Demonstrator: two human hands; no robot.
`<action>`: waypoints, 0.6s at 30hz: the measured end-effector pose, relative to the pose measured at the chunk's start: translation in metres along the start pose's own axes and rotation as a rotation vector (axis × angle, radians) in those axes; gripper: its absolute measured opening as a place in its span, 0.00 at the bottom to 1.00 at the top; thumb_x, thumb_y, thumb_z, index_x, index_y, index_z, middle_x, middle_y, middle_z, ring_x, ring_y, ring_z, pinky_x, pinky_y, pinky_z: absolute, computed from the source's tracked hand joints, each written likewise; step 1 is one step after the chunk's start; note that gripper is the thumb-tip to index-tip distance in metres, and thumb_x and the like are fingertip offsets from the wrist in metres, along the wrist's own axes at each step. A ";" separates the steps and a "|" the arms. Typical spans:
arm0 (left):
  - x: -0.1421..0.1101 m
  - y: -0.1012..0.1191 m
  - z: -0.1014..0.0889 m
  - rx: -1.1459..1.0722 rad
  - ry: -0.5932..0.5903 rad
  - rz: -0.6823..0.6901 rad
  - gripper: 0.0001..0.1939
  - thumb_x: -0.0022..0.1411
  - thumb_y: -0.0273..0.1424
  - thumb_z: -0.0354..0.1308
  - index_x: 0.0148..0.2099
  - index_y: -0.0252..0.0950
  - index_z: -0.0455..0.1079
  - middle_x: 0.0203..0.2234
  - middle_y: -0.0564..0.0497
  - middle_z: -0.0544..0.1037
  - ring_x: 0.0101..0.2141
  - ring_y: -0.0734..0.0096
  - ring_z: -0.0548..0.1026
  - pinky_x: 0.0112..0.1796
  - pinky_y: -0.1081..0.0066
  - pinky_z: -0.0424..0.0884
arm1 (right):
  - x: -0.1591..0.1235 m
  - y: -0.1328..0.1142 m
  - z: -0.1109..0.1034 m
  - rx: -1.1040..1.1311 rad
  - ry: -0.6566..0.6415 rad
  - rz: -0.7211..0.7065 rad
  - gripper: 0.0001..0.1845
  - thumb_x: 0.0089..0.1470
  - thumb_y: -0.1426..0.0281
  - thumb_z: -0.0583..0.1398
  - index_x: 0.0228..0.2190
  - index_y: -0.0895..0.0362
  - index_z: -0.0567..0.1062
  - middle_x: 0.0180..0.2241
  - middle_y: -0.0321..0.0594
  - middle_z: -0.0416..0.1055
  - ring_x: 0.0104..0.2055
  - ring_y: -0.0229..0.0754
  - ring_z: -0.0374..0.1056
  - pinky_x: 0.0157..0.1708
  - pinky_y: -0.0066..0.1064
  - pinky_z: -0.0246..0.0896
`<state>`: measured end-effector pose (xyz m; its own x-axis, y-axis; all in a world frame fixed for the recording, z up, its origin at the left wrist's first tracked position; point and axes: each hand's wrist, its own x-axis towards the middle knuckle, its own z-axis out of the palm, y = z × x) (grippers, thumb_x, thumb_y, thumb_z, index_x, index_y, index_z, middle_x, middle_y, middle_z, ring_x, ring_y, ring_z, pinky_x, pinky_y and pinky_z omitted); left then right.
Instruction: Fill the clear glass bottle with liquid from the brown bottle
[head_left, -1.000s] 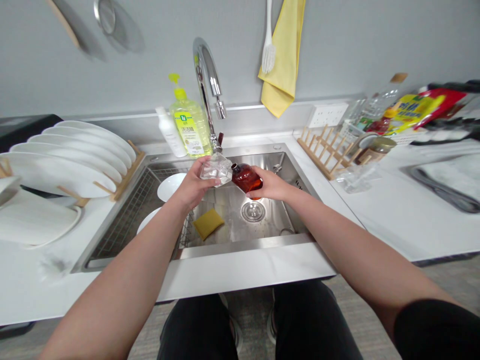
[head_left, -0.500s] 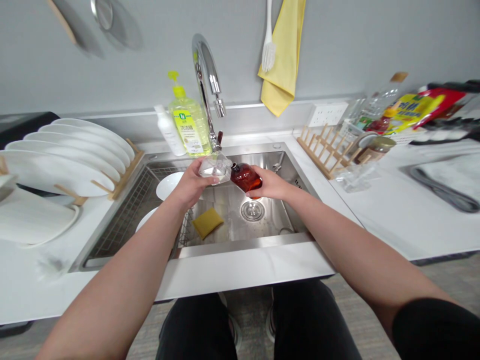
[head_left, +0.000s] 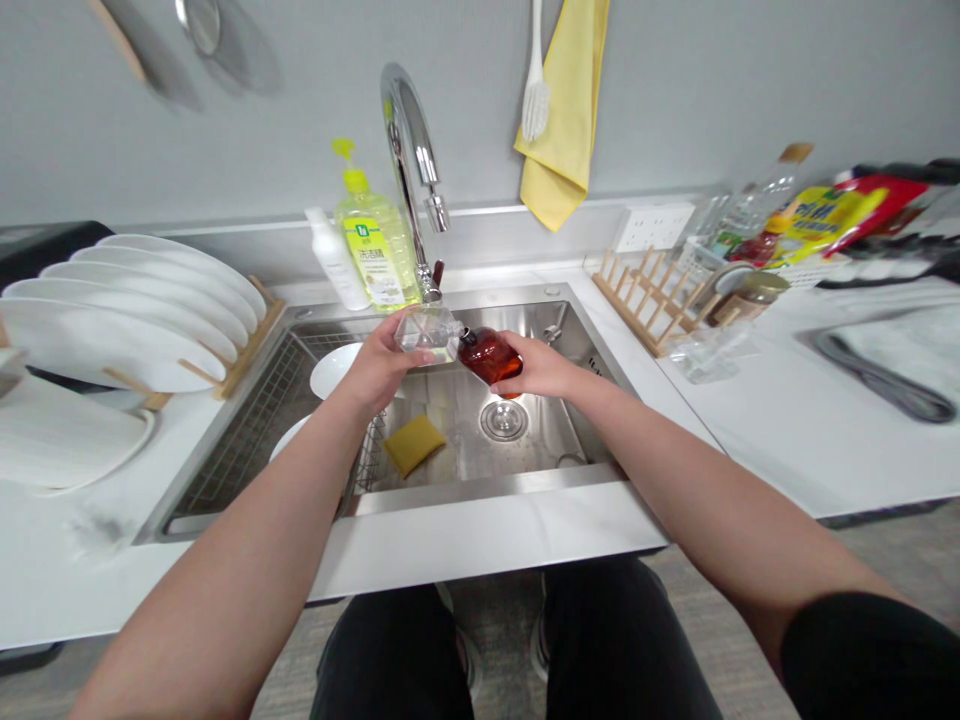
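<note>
Over the sink (head_left: 480,487), my left hand (head_left: 382,362) is wrapped round a clear bottle (head_left: 429,334), tilted with its neck toward the right. My right hand (head_left: 534,366) grips a reddish-brown bottle (head_left: 489,357), tipped so its dark neck points left. The two bottle mouths meet or nearly meet; whether they touch I cannot tell. Below the hands, a yellow sponge (head_left: 414,446) lies on the sink floor, left of the drain (head_left: 503,421). White dishes (head_left: 334,372) sit in a wire rack (head_left: 255,425), partly hidden by my left arm.
A faucet (head_left: 420,150) arches behind my hands, beside a yellow-green soap bottle (head_left: 379,250) and a white bottle (head_left: 337,262). Several white plates (head_left: 135,320) stand in a rack at left. A wooden rack (head_left: 645,300) and jar (head_left: 754,295) are at right; a yellow cloth (head_left: 559,150) hangs behind.
Both hands keep hold of their bottles in almost the same pose. The view has shifted very slightly, and the clear bottle looks turned a little.
</note>
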<state>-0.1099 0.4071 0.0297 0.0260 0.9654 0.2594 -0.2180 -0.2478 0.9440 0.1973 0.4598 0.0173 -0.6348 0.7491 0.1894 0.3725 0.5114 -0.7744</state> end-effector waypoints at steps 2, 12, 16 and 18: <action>0.001 -0.001 -0.001 -0.005 0.009 -0.001 0.44 0.41 0.29 0.90 0.62 0.43 0.84 0.56 0.46 0.88 0.56 0.53 0.85 0.61 0.56 0.80 | 0.000 -0.001 0.000 -0.012 0.000 0.006 0.43 0.46 0.63 0.81 0.63 0.50 0.79 0.52 0.44 0.87 0.53 0.62 0.84 0.59 0.53 0.78; 0.003 -0.004 -0.004 0.018 0.027 0.021 0.47 0.40 0.28 0.90 0.64 0.44 0.84 0.57 0.46 0.87 0.58 0.49 0.84 0.63 0.51 0.80 | 0.000 -0.002 0.001 -0.018 0.002 0.033 0.46 0.45 0.63 0.81 0.64 0.50 0.79 0.53 0.44 0.87 0.53 0.61 0.84 0.59 0.52 0.78; 0.003 -0.004 -0.005 0.020 0.022 0.019 0.47 0.40 0.27 0.89 0.65 0.45 0.83 0.58 0.46 0.87 0.59 0.49 0.84 0.64 0.50 0.79 | -0.001 -0.003 0.001 -0.009 0.001 0.036 0.45 0.45 0.62 0.81 0.64 0.50 0.78 0.53 0.44 0.87 0.53 0.60 0.84 0.59 0.52 0.78; 0.003 -0.004 -0.006 0.020 0.023 0.021 0.47 0.40 0.27 0.89 0.65 0.45 0.83 0.58 0.46 0.87 0.59 0.50 0.84 0.65 0.50 0.79 | -0.001 -0.003 0.001 -0.014 -0.003 0.037 0.45 0.46 0.62 0.81 0.64 0.50 0.78 0.53 0.44 0.87 0.54 0.60 0.84 0.59 0.52 0.78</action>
<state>-0.1148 0.4121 0.0251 -0.0010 0.9615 0.2749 -0.1988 -0.2696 0.9422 0.1964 0.4570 0.0191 -0.6226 0.7662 0.1591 0.4053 0.4897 -0.7720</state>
